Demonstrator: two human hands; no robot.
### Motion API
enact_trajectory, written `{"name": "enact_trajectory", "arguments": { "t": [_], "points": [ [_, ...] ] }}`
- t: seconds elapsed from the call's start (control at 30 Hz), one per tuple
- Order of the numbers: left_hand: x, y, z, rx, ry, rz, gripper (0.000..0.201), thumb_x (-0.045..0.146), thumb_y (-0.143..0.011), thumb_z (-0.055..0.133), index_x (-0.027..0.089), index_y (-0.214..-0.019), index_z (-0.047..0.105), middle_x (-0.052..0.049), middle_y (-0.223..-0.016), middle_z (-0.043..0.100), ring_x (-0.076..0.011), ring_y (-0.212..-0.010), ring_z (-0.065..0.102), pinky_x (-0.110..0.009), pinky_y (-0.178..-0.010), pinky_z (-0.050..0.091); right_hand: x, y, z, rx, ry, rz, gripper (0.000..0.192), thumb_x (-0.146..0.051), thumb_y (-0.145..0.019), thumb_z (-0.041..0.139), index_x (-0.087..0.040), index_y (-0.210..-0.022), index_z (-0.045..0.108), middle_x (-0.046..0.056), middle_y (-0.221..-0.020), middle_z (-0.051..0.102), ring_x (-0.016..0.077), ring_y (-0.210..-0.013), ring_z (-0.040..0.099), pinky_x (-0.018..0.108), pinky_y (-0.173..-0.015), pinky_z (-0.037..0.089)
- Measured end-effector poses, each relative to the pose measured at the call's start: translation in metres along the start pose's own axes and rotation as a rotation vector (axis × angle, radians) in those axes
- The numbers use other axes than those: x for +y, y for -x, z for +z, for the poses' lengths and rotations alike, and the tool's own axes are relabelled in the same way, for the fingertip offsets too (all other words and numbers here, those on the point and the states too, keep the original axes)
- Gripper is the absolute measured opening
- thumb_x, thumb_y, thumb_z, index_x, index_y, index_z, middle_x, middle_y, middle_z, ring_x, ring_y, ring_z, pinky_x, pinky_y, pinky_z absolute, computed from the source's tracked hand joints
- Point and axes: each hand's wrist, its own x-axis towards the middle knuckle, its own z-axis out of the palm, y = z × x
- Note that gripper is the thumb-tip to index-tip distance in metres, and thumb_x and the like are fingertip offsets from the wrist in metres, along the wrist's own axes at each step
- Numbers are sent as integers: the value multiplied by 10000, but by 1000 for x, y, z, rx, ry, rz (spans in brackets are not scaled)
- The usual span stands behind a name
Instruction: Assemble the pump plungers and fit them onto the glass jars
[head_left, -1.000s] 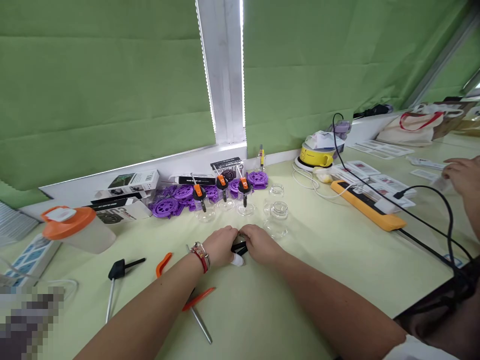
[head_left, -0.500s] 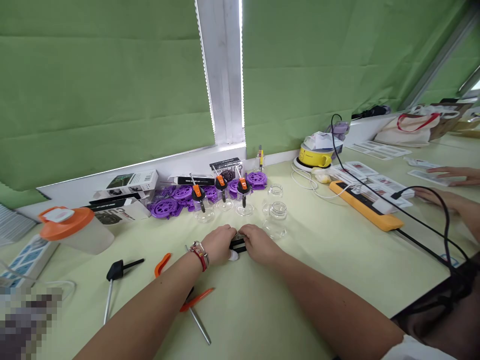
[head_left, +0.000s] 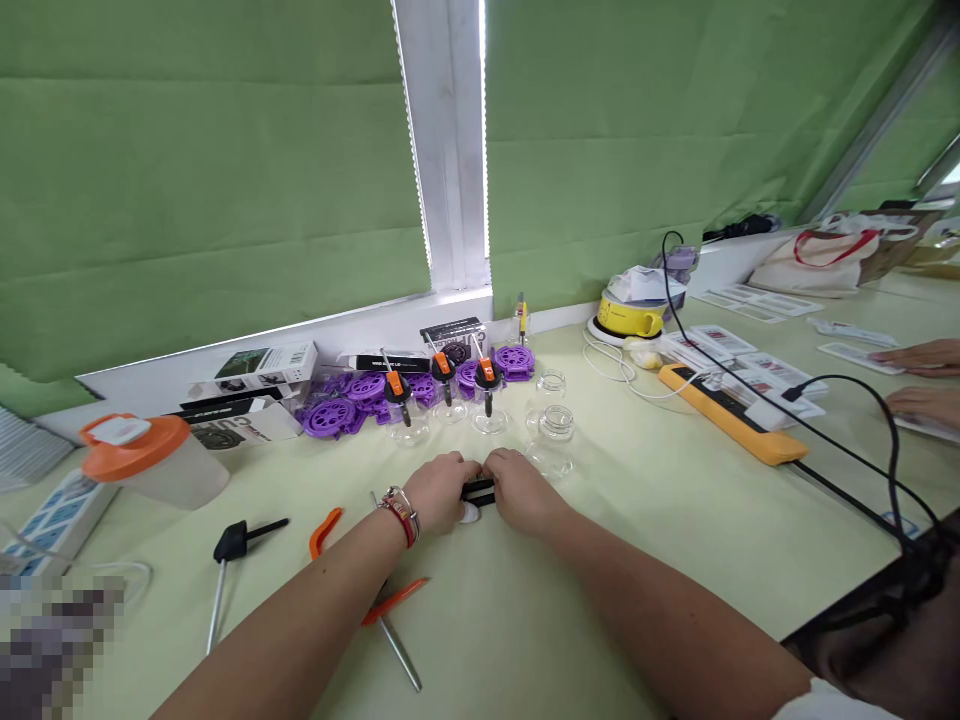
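Head view: the left hand [head_left: 439, 490] and right hand [head_left: 523, 492] meet over the table [head_left: 675, 490], nearly touching, both curled closed around a small black part [head_left: 478, 491] that shows in the gap between them. The fingers hide much of it, so its full shape cannot be told. A white piece [head_left: 470, 513] sticks out just below it, against the left hand. Two clear jars [head_left: 551, 457] stand open just beyond the right hand, one behind the other. Farther back, three lidded jars [head_left: 450, 408] with orange and black tops stand before purple wheels [head_left: 328, 417] and boxes [head_left: 266, 365]. On the outer side of the left forearm lie a black crank [head_left: 233, 541] and an orange handle [head_left: 325, 532]; on its inner side, an orange bar [head_left: 396, 600] with a metal rod [head_left: 403, 655]. At right, a power strip [head_left: 765, 437] lies near a yellow pot [head_left: 630, 316], and another person's hands [head_left: 926, 356] are at white cards [head_left: 859, 356].
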Motion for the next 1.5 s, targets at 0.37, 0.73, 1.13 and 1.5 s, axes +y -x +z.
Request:
{"name": "enact_trajectory", "arguments": {
  "t": [0.37, 0.73, 1.13, 1.5],
  "points": [
    [1, -1, 0, 11, -22, 3, 298, 316, -667, 636, 227, -948, 597, -66, -945, 594, -243, -872, 599, -301, -662, 444, 0, 2, 0, -38, 134, 14, 249, 7, -725, 435, -118, -848, 612, 117, -925, 596, 209, -863, 514, 287, -754, 370],
    [1, -1, 1, 23, -30, 12, 206, 308, -677, 620, 210, -857, 609, -65, -932, 602, -232, -836, 605, -296, -634, 447, 1, 2, 0, -43, 121, 33, 207, -4, -754, 442, -131, -814, 594, 112, -928, 582, 198, -861, 517, 275, -760, 360],
    [1, -2, 1, 55, -47, 42, 190, 277, -667, 607, 202, -839, 636, -68, -919, 624, -243, -865, 596, -316, -706, 458, -2, 7, -1, -38, -13, 5, 252, -17, -756, 436, -124, -938, 572, 103, -969, 577, 198, -909, 517, 271, -775, 352],
    [4, -2, 2, 40, -77, -24, 193, 304, -685, 587, 204, -846, 626, -71, -923, 611, -228, -778, 609, -293, -579, 434, 1, 3, 0, -20, -16, -22, 237, -32, -770, 437, -130, -936, 575, 98, -967, 585, 200, -904, 522, 279, -774, 360]
  ]
}}
